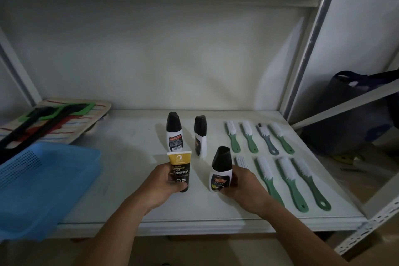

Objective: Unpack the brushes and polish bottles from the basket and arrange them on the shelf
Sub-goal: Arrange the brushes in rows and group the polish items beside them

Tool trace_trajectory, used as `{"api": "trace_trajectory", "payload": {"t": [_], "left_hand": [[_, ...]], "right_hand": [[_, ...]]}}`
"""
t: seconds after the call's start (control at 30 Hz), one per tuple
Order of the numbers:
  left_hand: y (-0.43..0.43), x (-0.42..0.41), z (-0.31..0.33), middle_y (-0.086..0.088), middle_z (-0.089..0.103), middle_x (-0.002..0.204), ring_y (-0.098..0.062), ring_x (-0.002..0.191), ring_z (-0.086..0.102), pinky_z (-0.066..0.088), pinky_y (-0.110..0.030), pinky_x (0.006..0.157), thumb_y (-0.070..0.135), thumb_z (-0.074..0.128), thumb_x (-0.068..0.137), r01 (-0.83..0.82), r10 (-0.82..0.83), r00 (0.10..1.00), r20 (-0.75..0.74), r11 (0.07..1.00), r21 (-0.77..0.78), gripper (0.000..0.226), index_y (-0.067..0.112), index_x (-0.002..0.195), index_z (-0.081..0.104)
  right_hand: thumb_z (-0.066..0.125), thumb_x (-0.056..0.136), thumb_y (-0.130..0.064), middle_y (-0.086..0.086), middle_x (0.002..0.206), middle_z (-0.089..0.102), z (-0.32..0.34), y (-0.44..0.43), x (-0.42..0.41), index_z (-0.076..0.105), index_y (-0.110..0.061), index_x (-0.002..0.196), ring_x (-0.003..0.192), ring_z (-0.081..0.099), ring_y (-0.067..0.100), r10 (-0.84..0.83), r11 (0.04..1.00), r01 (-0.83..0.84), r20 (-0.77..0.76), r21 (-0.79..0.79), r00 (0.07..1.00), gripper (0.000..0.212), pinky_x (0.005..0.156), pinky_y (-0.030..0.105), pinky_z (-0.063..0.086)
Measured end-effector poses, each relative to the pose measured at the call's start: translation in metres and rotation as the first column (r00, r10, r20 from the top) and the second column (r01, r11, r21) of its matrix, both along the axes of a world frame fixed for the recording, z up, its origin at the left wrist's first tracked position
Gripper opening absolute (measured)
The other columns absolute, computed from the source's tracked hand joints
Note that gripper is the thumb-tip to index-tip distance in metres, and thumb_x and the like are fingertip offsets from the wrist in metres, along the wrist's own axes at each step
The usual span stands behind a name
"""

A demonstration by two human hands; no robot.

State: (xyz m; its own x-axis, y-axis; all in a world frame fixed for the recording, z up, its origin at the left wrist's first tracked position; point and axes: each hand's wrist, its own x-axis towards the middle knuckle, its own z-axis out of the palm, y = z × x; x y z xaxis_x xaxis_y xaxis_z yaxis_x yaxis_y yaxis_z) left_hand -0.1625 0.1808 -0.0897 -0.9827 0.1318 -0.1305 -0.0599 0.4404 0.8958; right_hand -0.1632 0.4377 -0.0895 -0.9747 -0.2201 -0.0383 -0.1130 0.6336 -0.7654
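Head view: your left hand (164, 181) grips the tube (179, 169), right hand (244, 181) grips a polish bottle (220, 170), both just in front of the standing bottles (174, 131), w/ brushes (280, 175) to their right, prob. extending the shelf (129, 157) row.

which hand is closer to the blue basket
Left. The left hand, holding the gold and black tube, is just right of the blue basket; the right hand, on a polish bottle, is farther right.

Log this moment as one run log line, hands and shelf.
left hand: holding tube | right hand: holding polish bottle | shelf: two bottles upright, brushes in rows | basket: left
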Motion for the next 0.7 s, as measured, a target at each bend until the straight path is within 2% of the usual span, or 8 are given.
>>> {"api": "trace_trajectory", "payload": {"t": [0.1,0.17,0.3,0.33,0.43,0.53,0.6,0.7], "left_hand": [[-0.009,0.000,0.000,0.007,0.073,0.111,-0.004,0.108,0.065,0.051,-0.036,0.095,0.001,0.072,0.078,0.038,-0.038,0.999,0.013,0.999,-0.005,0.049,0.030,0.116,0.062],[-0.022,-0.004,-0.001,0.005,0.071,0.113,-0.006,0.110,0.064,0.051,-0.034,0.094,-0.009,0.065,0.078,-0.020,0.020,1.000,0.006,1.000,-0.005,0.055,0.026,0.119,0.061],[-0.042,-0.026,-0.006,-0.005,0.066,0.111,-0.022,0.099,0.066,0.051,-0.028,0.080,-0.004,0.070,0.080,-0.265,0.267,0.961,-0.068,0.964,0.027,0.040,0.022,0.109,0.062],[-0.044,-0.035,-0.008,-0.006,0.064,0.112,-0.024,0.099,0.064,0.052,-0.031,0.082,0.000,0.074,0.079,-0.307,0.306,0.948,-0.090,0.952,0.012,0.042,0.022,0.112,0.060],[-0.045,-0.069,-0.010,-0.004,0.058,0.117,-0.024,0.106,0.057,0.050,-0.035,0.085,0.005,0.081,0.075,-0.336,0.330,0.939,-0.098,0.941,-0.045,0.063,0.019,0.129,0.051],[-0.044,-0.100,-0.003,-0.004,0.055,0.128,-0.025,0.118,0.053,0.051,-0.041,0.093,-0.001,0.082,0.073,-0.256,0.259,0.965,-0.029,0.964,0.074,0.075,0.017,0.137,0.048],[-0.041,-0.113,0.000,-0.006,0.061,0.127,-0.027,0.117,0.058,0.051,-0.045,0.098,-0.003,0.080,0.073,-0.177,0.180,0.983,-0.040,0.981,0.075,0.068,0.014,0.133,0.053],[-0.037,-0.123,-0.002,-0.009,0.072,0.114,-0.028,0.109,0.066,0.050,-0.052,0.100,0.005,0.082,0.072,-0.116,0.118,0.991,-0.058,0.992,0.049,0.050,0.014,0.118,0.063]], "right_hand": [[0.056,0.078,0.014,-0.002,0.116,0.073,0.006,0.008,-0.001,0.065,-0.017,0.121,0.106,0.067,0.009,0.039,0.999,-0.039,0.008,0.035,0.999,0.054,0.095,0.023,0.055],[0.049,0.081,0.022,-0.004,0.128,0.067,0.018,0.017,-0.006,0.060,-0.016,0.134,0.117,0.062,0.007,-0.023,1.000,0.023,-0.023,0.002,0.999,0.066,0.095,0.013,0.050],[0.059,0.088,0.020,0.014,0.110,0.072,0.043,0.032,-0.042,0.063,0.001,0.122,0.099,0.070,0.024,-0.195,0.918,0.183,0.002,-0.351,0.981,0.039,0.078,0.015,0.058],[0.063,0.088,0.017,0.017,0.107,0.073,0.044,0.029,-0.053,0.064,0.003,0.119,0.099,0.071,0.029,-0.174,0.913,0.171,0.027,-0.369,0.984,0.034,0.079,0.019,0.060],[0.067,0.088,0.005,0.015,0.114,0.071,0.041,0.006,-0.088,0.064,-0.004,0.122,0.111,0.069,0.033,-0.014,0.969,0.045,0.126,-0.244,0.992,0.035,0.096,0.040,0.058],[0.079,0.074,-0.014,0.007,0.132,0.061,0.039,-0.018,-0.115,0.054,-0.017,0.138,0.120,0.061,0.030,0.157,0.970,-0.105,0.238,-0.219,0.958,0.069,0.106,0.051,0.050],[0.082,0.072,-0.004,0.000,0.138,0.059,0.040,-0.029,-0.129,0.047,-0.022,0.144,0.127,0.056,0.023,0.225,0.968,-0.194,0.201,-0.162,0.953,0.082,0.106,0.048,0.049],[0.072,0.076,0.015,-0.004,0.126,0.069,0.044,-0.040,-0.140,0.052,-0.019,0.138,0.115,0.064,0.007,0.266,0.956,-0.224,0.233,-0.190,0.936,0.074,0.088,0.025,0.051]]}}
